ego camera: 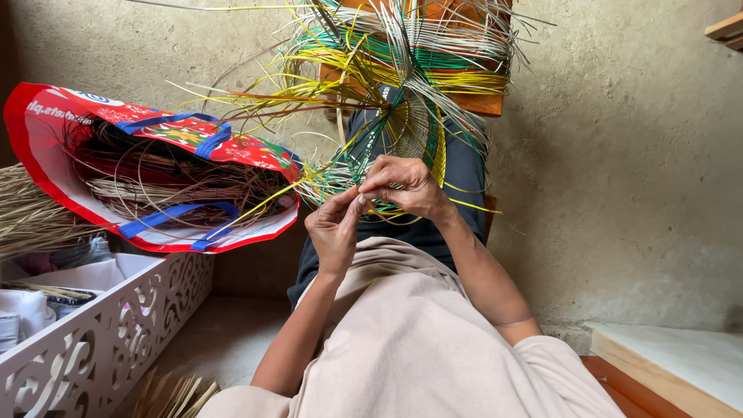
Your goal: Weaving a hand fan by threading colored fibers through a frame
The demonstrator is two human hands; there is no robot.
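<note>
Pinching one strand, our left hand [334, 226] and right hand [406, 186] meet fingertip to fingertip below the woven strips [402, 85]. Left of the pinch we count one open red bag [46, 155]; bare wall [619, 170] lies right.

We see yellow, green and white strips [402, 70], a red bag [155, 170] with blue handles, and a white fretwork box [101, 340].

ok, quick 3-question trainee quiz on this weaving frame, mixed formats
1. True or false: the left hand and right hand meet at the woven strips.
2. Multiple choice: the red bag holds A) bottles B) brown fibre strands C) cloth.
3. Fill in: the white carved box sits directly ___ the red bag.

Key: 1 true; 2 B; 3 below.
</note>
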